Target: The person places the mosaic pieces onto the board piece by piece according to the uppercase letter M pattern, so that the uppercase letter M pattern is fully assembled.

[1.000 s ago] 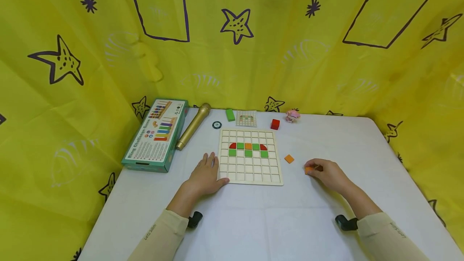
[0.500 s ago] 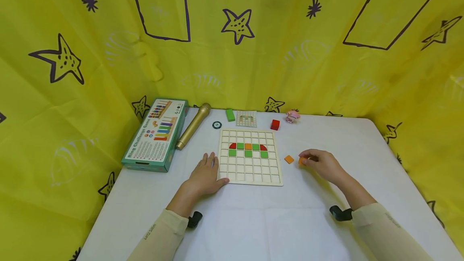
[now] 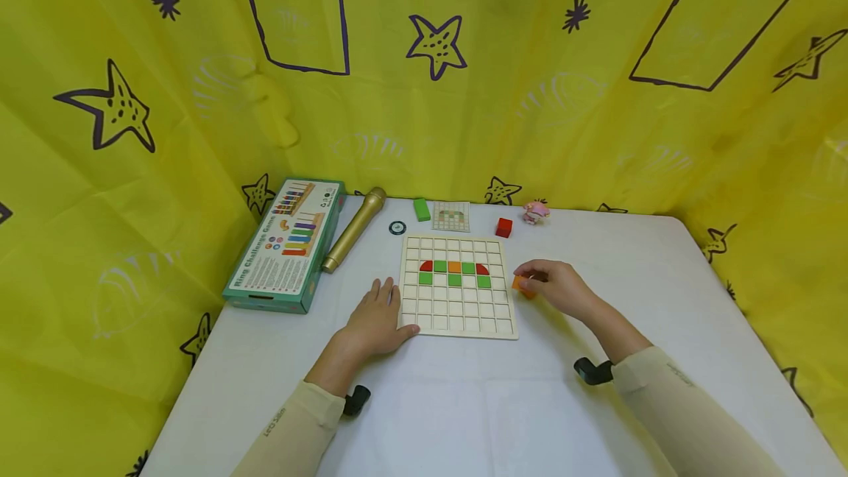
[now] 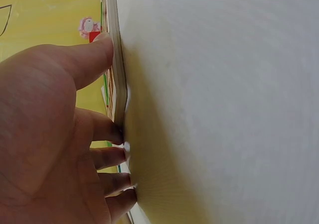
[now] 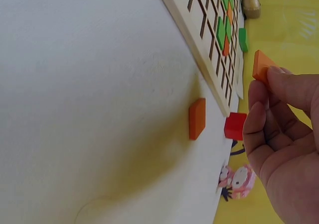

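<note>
A pale wooden grid board (image 3: 457, 308) lies mid-table, with green, red and orange tiles set in its upper rows. My left hand (image 3: 377, 322) rests at the board's left edge, its thumb on the near left corner and its fingers straight, as the left wrist view (image 4: 55, 109) also shows. Between thumb and fingers, my right hand (image 3: 559, 287) pinches an orange square tile (image 5: 262, 64) in the air just right of the board. Below it a second orange tile (image 5: 197, 119) lies on the table, partly covered by the hand in the head view.
Behind the board are a small pattern card (image 3: 451, 216), a green block (image 3: 421, 210), a red cube (image 3: 503, 227), a round black-and-white disc (image 3: 397, 227) and a pink figurine (image 3: 535, 212). A gold microphone (image 3: 354, 230) and a game box (image 3: 285, 245) lie to the left.
My right hand has carried the pinched orange tile leftward and slightly away from me, to above the loose orange tile near the board. The left hand has stayed in place.
</note>
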`<move>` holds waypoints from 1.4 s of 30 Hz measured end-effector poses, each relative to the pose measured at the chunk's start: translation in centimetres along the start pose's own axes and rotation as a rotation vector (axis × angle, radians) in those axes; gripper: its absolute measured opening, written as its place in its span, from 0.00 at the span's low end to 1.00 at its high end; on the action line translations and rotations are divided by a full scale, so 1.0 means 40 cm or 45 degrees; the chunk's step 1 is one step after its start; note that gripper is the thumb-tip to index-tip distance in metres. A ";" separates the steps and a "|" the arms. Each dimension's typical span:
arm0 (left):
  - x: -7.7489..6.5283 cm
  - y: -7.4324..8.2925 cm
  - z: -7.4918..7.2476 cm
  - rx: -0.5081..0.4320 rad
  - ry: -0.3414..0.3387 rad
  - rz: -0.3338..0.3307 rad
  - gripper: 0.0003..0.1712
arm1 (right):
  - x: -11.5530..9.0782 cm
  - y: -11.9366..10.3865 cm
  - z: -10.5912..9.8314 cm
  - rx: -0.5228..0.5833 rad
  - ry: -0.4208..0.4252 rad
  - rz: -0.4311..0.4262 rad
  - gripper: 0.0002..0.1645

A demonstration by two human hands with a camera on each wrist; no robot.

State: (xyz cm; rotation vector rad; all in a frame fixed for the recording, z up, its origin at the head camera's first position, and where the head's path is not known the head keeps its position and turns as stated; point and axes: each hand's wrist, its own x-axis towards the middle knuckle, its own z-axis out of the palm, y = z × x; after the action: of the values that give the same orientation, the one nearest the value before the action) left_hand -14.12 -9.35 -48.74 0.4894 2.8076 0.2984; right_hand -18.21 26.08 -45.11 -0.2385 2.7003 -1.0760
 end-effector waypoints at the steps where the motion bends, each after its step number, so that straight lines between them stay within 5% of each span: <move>1: 0.000 0.000 0.000 -0.001 -0.004 0.001 0.52 | 0.005 -0.005 0.003 0.003 -0.010 0.004 0.13; 42: -0.007 0.005 -0.015 -0.021 -0.021 -0.014 0.53 | 0.132 -0.189 0.185 -0.008 -0.238 -0.271 0.07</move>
State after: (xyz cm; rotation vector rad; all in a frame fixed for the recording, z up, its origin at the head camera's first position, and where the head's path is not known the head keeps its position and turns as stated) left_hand -13.98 -9.35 -48.07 0.4710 2.7889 0.3133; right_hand -20.80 14.57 -45.89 -0.6080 2.5546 -1.0422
